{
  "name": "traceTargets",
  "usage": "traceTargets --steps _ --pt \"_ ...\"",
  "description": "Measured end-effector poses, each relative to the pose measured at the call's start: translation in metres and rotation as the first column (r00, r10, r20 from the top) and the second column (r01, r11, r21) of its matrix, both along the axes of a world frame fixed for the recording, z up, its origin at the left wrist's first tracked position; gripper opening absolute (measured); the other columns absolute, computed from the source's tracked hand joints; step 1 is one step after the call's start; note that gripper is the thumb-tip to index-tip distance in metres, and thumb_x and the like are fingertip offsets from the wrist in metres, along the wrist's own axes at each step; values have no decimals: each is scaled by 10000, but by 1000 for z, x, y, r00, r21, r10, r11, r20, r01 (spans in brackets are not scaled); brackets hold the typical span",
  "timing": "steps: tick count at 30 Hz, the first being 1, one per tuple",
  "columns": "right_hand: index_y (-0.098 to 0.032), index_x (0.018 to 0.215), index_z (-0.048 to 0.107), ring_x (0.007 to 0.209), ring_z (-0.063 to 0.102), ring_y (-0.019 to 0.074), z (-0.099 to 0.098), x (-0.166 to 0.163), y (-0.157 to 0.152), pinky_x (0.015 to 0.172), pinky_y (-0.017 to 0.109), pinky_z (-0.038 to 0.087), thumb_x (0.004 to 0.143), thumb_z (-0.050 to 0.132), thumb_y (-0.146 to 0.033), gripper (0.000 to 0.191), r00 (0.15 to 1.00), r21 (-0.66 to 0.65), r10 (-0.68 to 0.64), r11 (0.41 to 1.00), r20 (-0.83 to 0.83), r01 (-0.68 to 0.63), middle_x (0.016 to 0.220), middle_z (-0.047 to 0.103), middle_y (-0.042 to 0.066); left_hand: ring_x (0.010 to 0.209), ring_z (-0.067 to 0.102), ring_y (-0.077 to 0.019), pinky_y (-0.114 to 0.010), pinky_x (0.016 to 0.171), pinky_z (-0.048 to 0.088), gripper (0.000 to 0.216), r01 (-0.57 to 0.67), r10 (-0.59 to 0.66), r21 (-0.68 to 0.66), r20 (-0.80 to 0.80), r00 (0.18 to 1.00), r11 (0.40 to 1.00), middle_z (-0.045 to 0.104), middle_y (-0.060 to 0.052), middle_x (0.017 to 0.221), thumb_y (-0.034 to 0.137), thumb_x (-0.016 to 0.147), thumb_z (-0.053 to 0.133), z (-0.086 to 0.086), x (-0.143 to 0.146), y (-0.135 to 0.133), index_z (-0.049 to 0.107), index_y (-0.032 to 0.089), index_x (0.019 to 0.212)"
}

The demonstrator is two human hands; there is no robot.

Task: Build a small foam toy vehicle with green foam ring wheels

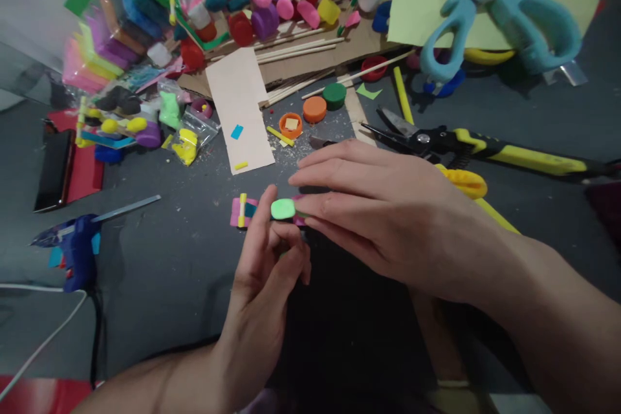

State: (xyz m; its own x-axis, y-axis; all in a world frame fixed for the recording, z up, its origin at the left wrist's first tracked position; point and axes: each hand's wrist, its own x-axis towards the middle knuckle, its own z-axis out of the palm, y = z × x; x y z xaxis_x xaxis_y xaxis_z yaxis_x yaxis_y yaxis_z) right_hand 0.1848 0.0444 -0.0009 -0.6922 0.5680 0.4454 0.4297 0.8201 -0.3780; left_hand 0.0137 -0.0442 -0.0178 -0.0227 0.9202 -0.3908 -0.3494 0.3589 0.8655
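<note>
A small light-green clay block (283, 209) sits between my two hands, over the middle of a low pink model (235, 212) with a dark teal patch and a yellow bar across its left end. My left hand (266, 272) presses its upright index finger against the block's left side, its other fingers and thumb curled in. From the right, my right hand (378, 200) reaches over, one fingertip touching the block's right side and the other fingers stretched above. My hands cover the model's right part.
A blue glue gun (77, 249) lies at the left, with a cord. Black-yellow pliers (436, 139) and blue-handled scissors (499, 13) are at the right. Behind stand a cream card (240, 103), orange cap (314, 109), green cap (334, 96), sticks and colourful clay pieces (264, 19).
</note>
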Motion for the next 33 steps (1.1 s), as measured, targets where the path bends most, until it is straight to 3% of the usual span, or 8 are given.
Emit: traceTargets --steps 4,12,18,24,33 --pt "-193 850 736 1036 676 210 2 -1 -1 988 375 553 1020 482 -207 307 1000 -16 4 1000 0 -4 1065 753 56 772 497 -96 -231 708 422 529 16 -16 -18 0 1000 1000 551 26 902 275 960 633 0 -1 -1 507 440 1447" --pt "-187 877 753 1033 690 224 1 -2 0 950 359 560 999 511 -189 271 1000 -51 17 999 -14 -18 1059 764 68 717 475 -98 -248 659 415 516 1 -2 -65 -20 1000 998 522 21 863 283 931 665 2 1 4 533 307 1430" --pt "-190 885 741 1019 678 207 1 0 1 954 350 555 1019 481 -216 294 1000 -10 16 1000 1 -16 1071 759 66 714 474 -100 -254 653 419 501 -13 13 -76 -10 1000 997 526 20 867 286 911 688 3 1 4 557 300 1394" --pt "-144 1013 729 1025 667 235 -1 2 0 902 401 571 1013 492 -215 248 1000 -8 6 1000 -9 -6 1095 742 90 706 479 -103 -258 653 418 546 -17 16 -73 -11 1000 997 531 20 859 268 916 674 3 2 6 514 287 1438" --pt "-144 904 731 1011 667 232 -1 4 0 898 398 565 999 512 -194 244 1000 6 -4 1000 23 4 1068 739 98 708 479 -101 -257 657 413 495 0 0 -72 -7 1000 997 521 28 836 247 938 644 5 2 5 516 293 1414"
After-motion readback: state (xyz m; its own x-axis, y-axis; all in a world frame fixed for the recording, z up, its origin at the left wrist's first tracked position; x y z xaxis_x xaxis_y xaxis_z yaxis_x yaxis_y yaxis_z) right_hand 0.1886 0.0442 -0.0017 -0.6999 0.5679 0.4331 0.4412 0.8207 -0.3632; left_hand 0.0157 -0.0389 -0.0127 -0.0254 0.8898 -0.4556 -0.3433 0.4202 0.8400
